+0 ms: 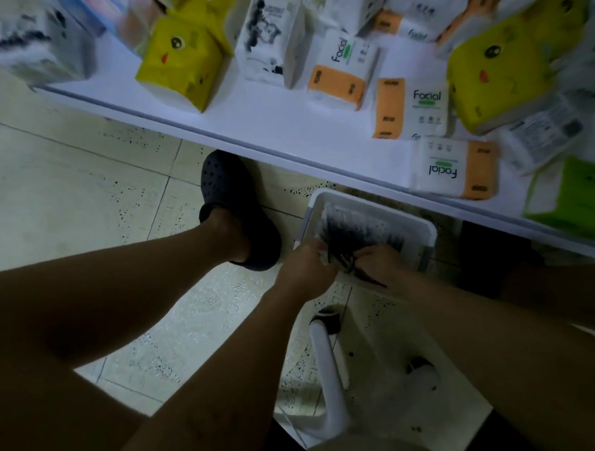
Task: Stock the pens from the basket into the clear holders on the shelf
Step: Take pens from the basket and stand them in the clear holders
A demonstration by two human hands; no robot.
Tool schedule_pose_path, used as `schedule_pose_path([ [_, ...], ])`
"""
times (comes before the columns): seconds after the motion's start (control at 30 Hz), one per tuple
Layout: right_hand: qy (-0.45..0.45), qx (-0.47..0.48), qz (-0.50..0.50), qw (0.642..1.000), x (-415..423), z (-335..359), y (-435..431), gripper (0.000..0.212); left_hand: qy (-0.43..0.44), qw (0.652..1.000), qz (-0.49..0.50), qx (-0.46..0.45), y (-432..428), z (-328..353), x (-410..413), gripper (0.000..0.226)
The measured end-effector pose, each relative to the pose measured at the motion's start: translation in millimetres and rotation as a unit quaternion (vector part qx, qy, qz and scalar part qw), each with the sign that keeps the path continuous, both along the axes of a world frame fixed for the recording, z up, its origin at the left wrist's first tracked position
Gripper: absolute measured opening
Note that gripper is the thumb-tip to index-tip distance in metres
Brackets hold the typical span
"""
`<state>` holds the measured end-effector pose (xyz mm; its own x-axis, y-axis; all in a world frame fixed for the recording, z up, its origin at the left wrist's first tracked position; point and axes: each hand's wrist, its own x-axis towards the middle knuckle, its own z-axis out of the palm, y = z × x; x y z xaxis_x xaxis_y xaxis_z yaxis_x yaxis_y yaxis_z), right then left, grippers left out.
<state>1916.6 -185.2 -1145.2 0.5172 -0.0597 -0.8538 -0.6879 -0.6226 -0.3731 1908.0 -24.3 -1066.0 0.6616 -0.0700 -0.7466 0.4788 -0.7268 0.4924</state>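
Observation:
A white plastic basket (pixel 421 229) stands on the floor below the shelf edge, holding a blurred heap of dark pens (pixel 353 228). Both my hands reach into its near side. My left hand (pixel 306 269) is curled around a bunch of the dark pens at the basket's near left corner. My right hand (pixel 380 263) pinches pens right beside it, and a few dark pen ends stick out below its fingers. No clear holders are in sight.
A white shelf (pixel 252 125) runs diagonally above the basket, loaded with yellow, white and orange-white tissue packs (pixel 343 70). A foot in a dark clog (pixel 236 207) stands left of the basket. A white stool frame (pixel 330 376) is close below my arms.

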Motion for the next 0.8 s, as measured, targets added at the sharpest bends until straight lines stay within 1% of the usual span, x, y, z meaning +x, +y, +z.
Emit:
schedule_pose_path([
  [0.03,-0.019,-0.009,-0.017,1.0,1,7,-3,0.022,0.004,1.0,-0.005,-0.003,-7,-6,2,0.039],
  [0.1,-0.06,-0.016,-0.037,0.997,1,27,-8,0.018,0.007,1.0,-0.011,-0.018,-18,-19,5,0.031],
  [0.2,-0.116,-0.015,-0.032,0.993,-1,54,-13,0.006,0.009,1.0,-0.003,-0.025,-23,-33,10,0.025],
  [0.23,-0.128,-0.02,-0.022,0.991,-1,63,-14,0.005,0.003,1.0,-0.005,-0.022,-23,-39,12,0.024],
  [0.3,-0.134,-0.024,-0.018,0.991,-1,79,-17,0.015,0.005,1.0,-0.023,-0.019,-26,-46,15,0.024],
  [0.37,-0.136,-0.02,-0.025,0.99,-4,91,-22,0.022,0.032,0.999,-0.029,-0.029,-32,-51,22,0.025],
  [0.4,-0.14,-0.02,-0.033,0.989,-6,97,-26,0.022,0.052,0.997,-0.025,-0.046,-36,-52,26,0.026],
  [0.47,-0.14,-0.022,-0.048,0.989,-12,107,-34,0.015,0.09,0.993,-0.032,-0.071,-43,-64,33,0.029],
  [0.53,-0.138,-0.024,-0.057,0.989,-17,115,-41,0.013,0.12,0.99,-0.048,-0.063,-45,-93,36,0.031],
  [0.6,-0.134,-0.019,-0.054,0.989,-18,121,-45,0.018,0.141,0.987,-0.052,-0.056,-47,-107,34,0.029],
  [0.67,-0.127,-0.012,-0.037,0.991,-17,124,-46,0.024,0.139,0.987,-0.063,-0.05,-52,-88,32,0.027],
  [0.8,-0.129,-0.01,-0.021,0.991,-15,127,-45,0.029,0.152,0.983,-0.101,-0.013,-53,-96,31,0.032],
])
